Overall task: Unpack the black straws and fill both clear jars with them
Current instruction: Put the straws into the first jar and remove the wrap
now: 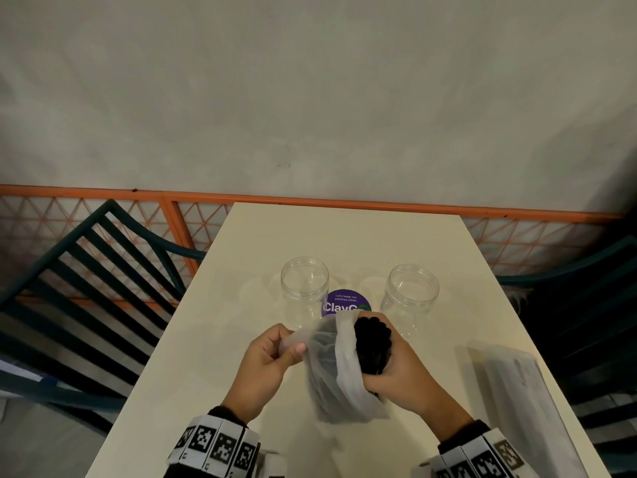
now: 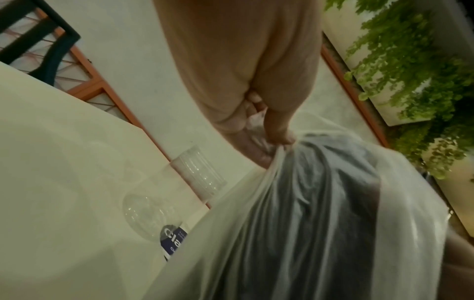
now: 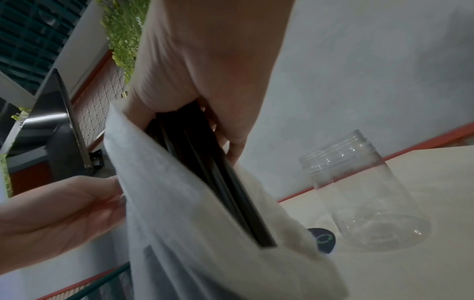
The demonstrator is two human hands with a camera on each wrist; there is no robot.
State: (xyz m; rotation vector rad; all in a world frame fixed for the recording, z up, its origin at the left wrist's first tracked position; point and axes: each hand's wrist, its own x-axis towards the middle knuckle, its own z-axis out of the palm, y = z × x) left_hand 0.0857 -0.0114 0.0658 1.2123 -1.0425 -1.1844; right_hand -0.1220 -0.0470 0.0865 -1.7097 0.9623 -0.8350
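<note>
Both forearms reach forward side by side, each wrist wrapped in a band of black-and-white square markers. The left hand (image 1: 267,360) is raised with its knuckles outward, thumb and curled fingers (image 2: 278,130) pinching a fold of the translucent plastic bag (image 1: 331,370) at its upper edge. The right hand (image 1: 396,370) sits just beside it, fingers and thumb wrapped round a bundle of black straws (image 1: 374,343) partway out of the bag's mouth; its grip closes about the bundle's middle, the straw ends showing above the fingers. The two hands are near each other, joined only by the bag.
</note>
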